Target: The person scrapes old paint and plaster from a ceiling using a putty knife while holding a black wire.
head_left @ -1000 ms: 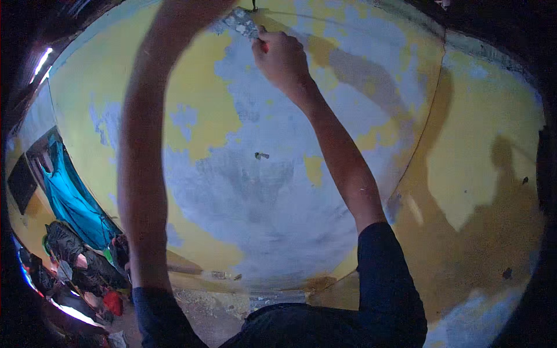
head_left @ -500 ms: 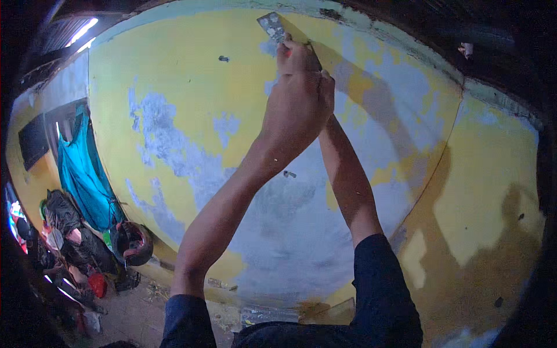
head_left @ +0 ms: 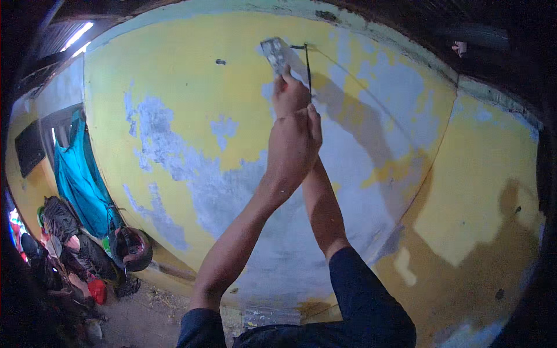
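Observation:
A flat scraper with a grey, paint-spotted blade lies against the upper part of a yellow wall, where bare grey-white patches show. My right hand is closed round it just below the blade, one finger stretched up along it. Lower and closer to me, my left hand is also closed, in line with the scraper. Its fingers are mostly turned away, and the handle is hidden by both hands. Beside the right hand a thin black wire hangs from the wall.
At the left a teal cloth hangs by an opening. Below it are dark bags, a red item and a rounded dark helmet-like object. A second yellow wall meets this one at the right.
The scraper and both hands have come down the wall, away from its top edge. The black wire, mostly covered before, now shows. My right elbow has shifted left.

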A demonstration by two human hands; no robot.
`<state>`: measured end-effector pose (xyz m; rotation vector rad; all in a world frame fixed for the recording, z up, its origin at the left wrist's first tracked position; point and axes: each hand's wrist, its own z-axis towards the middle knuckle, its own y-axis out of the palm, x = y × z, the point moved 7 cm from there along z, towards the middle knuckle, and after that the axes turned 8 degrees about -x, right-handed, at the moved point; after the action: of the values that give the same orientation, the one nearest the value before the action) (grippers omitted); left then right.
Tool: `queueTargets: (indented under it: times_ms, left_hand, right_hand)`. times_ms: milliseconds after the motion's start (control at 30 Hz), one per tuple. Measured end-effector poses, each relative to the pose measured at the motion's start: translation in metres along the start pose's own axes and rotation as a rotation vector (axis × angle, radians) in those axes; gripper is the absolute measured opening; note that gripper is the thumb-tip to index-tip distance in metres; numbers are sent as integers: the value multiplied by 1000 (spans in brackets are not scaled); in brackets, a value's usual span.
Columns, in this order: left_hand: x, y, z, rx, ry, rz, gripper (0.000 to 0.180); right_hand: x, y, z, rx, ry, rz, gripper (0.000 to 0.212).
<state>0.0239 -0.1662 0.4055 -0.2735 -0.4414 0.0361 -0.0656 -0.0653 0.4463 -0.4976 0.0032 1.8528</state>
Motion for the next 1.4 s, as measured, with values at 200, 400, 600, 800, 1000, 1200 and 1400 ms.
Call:
queueTargets:
  times_ms: [200,400,600,800,1000,1200,1400]
  left_hand:
    - [-7,-2,3,15,38,91,46]
    - [-15,-18,2,-77,-7,153,47]
    - [-31,0,-5,-76,-12,155,46]
    - [-39,7,-14,-57,-63,111,40]
    - [-52,14,-18,33,-113,-89,41]
    - [-86,14,-23,22,-125,-176,39]
    - [-107,35,-28,40,-129,-186,36]
  right_hand:
    - [-31,4,47,125,-103,-4,25]
    - [-42,1,48,140,-166,33,26]
    - [31,-17,-77,-10,-189,-8,25]
    - [82,-24,-205,-254,56,-82,40]
    - [107,-6,-259,-277,65,-60,45]
    - [114,27,-353,-360,198,26,44]
    - [170,94,-448,-410,464,560,51]
